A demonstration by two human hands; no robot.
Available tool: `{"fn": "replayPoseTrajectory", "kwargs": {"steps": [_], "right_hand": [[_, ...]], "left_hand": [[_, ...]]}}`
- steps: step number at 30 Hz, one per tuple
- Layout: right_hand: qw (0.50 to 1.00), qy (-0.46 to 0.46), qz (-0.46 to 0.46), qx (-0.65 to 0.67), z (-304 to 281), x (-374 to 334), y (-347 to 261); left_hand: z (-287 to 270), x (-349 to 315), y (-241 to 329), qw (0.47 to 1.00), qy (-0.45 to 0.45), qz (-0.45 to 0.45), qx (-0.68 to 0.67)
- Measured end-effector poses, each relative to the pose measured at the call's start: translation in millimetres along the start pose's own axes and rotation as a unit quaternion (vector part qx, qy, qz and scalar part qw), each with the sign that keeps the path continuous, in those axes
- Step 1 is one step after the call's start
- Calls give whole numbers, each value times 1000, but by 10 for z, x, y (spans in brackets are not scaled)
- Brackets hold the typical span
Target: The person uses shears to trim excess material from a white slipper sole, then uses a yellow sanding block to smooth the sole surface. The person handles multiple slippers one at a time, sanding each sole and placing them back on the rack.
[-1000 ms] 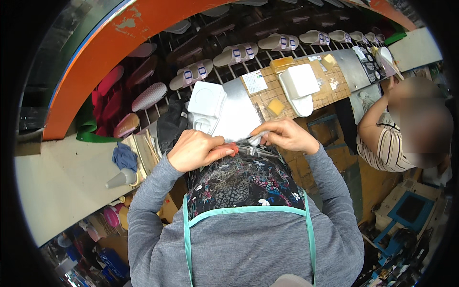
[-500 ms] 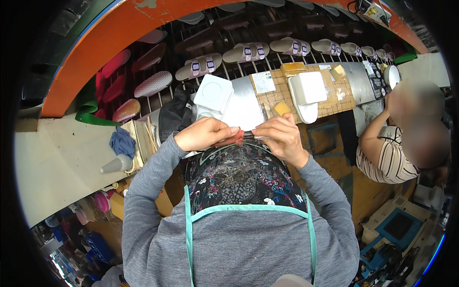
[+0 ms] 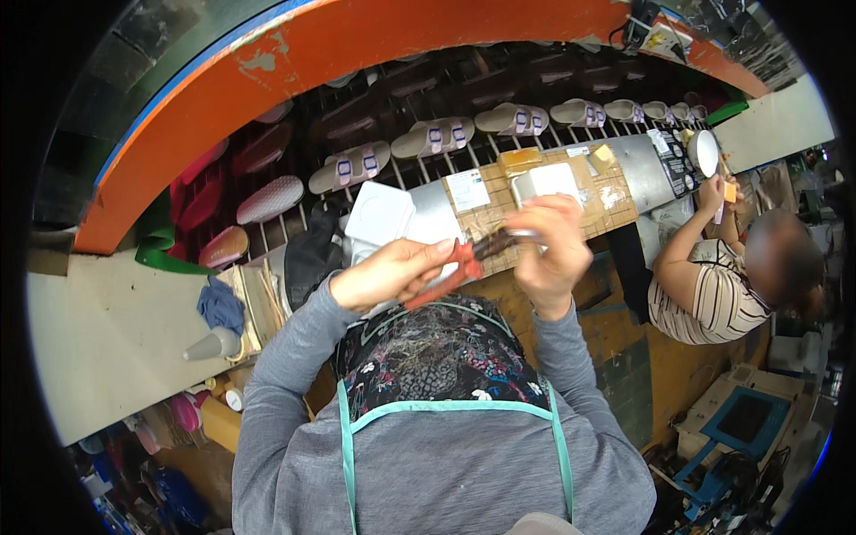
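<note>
My left hand (image 3: 392, 272) is closed around the red handles of what look like pliers (image 3: 450, 278). Their dark jaws (image 3: 489, 242) point toward my right hand (image 3: 553, 245), which is raised and smeared by motion with bent fingers. A small silvery piece shows by its fingers, too blurred to name. Both hands are above the front edge of the bench, before my dark floral apron (image 3: 446, 357). Behind the left hand sits a white plastic tub (image 3: 379, 214). Another white tub (image 3: 544, 181) is partly hidden behind the right hand.
Beige sandals (image 3: 432, 138) with buckled straps line a rack of rods beneath an orange arch (image 3: 357, 45). Yellow blocks (image 3: 602, 159) lie on a grid-marked board (image 3: 481, 223). At right a co-worker in a striped top (image 3: 704, 303) works. A grey cone (image 3: 212, 343) lies at left.
The view has shifted. My right hand has lifted and moved away from the left, blurring. More of the red-handled tool shows, with its dark jaws now visible. The co-worker's hands have come into view.
</note>
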State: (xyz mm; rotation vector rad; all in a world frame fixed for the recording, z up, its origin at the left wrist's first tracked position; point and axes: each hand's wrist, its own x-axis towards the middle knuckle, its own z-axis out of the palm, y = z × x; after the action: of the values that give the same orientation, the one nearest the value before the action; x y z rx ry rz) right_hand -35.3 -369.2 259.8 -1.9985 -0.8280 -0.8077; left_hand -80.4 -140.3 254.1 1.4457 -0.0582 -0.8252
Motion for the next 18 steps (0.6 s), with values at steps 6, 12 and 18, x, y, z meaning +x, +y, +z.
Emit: {"fn": "replayPoseTrajectory", "kwargs": {"steps": [6, 12, 18], "right_hand": [[906, 389, 165, -29, -1137, 206, 941], [886, 99, 452, -29, -646, -650, 2518], [842, 20, 533, -87, -390, -1148, 3377]], "left_hand": [[65, 67, -462, 935, -38, -128, -330], [-44, 350, -804, 838, -144, -67, -521], [60, 585, -719, 817, -117, -107, -555]]}}
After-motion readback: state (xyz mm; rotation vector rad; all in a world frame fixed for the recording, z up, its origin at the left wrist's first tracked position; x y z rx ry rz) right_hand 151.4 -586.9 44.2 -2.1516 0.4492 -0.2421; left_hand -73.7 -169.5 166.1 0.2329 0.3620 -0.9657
